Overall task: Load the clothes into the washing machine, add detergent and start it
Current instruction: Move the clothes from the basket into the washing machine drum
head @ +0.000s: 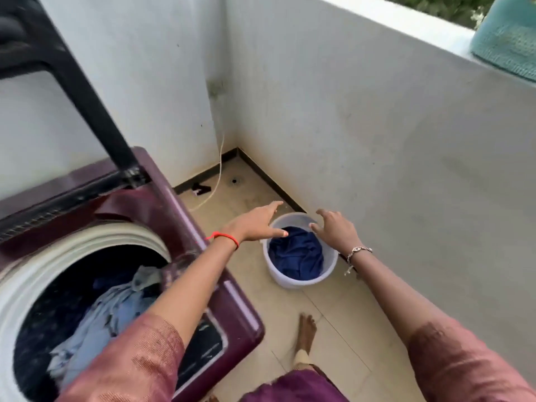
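A maroon top-loading washing machine (pixel 185 224) stands at the left with its dark lid (pixel 84 91) raised. Its drum (pixel 87 303) holds several clothes, dark blue and light blue. On the floor to the right sits a white bucket (pixel 329 271) with a dark blue garment (pixel 298 256) inside. My left hand (pixel 256 221) stretches out over the bucket's left rim, fingers straight and empty. My right hand (pixel 336 230) hovers over the bucket's right rim, fingers spread and slightly bent, holding nothing.
White balcony walls (pixel 377 140) close in the corner behind the bucket. A white cord (pixel 219 175) hangs down to the tiled floor near a drain hole (pixel 235 181). A teal cloth (pixel 510 39) lies on the parapet at the top right. My bare foot (pixel 306 329) stands below the bucket.
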### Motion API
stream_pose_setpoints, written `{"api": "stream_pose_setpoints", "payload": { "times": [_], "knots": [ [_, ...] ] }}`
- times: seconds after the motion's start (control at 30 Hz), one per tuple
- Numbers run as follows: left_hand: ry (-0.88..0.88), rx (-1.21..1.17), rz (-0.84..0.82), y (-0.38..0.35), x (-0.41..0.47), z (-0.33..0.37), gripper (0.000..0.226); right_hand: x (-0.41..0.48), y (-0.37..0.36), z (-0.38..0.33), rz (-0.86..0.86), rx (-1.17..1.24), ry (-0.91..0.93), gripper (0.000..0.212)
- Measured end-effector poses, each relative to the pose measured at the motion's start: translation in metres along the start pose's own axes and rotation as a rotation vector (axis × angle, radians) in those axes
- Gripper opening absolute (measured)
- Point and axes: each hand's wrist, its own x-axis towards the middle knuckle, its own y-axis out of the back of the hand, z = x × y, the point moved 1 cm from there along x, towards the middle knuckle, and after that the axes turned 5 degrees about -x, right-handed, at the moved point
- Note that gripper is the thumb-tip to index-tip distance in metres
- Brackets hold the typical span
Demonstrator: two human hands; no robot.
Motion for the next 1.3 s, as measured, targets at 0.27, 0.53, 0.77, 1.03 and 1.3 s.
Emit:
{"api": "stream_pose_setpoints", "payload": {
  "times": [0.27, 0.53, 0.77, 1.03, 1.3],
  "knots": [
    [0.171, 0.080, -0.233, -0.070, 0.127, 0.008, 0.097, 0.059, -0.052, 0.130, -0.294, 0.082, -0.109, 0.042],
    [0.180, 0.200, -0.157, -0.162, 0.216, -0.066, 0.103, 0.113, -0.157, 0.179, -0.471, 0.087, -0.081, 0.065],
    [0.190, 0.314, -0.028, -0.274, 0.312, -0.174, 0.116, 0.195, -0.318, 0.198, -0.342, -0.151, 0.088, 0.095],
    [0.142, 0.616, 0.011, -0.332, 0.408, -0.281, 0.115, 0.277, -0.448, 0.210, -0.337, -0.303, 0.084, 0.136],
    [0.164, 0.566, 0.018, -0.365, 0.459, -0.337, 0.134, 0.347, -0.504, 0.218, -0.296, -0.274, 0.047, 0.133]
  ]
}}
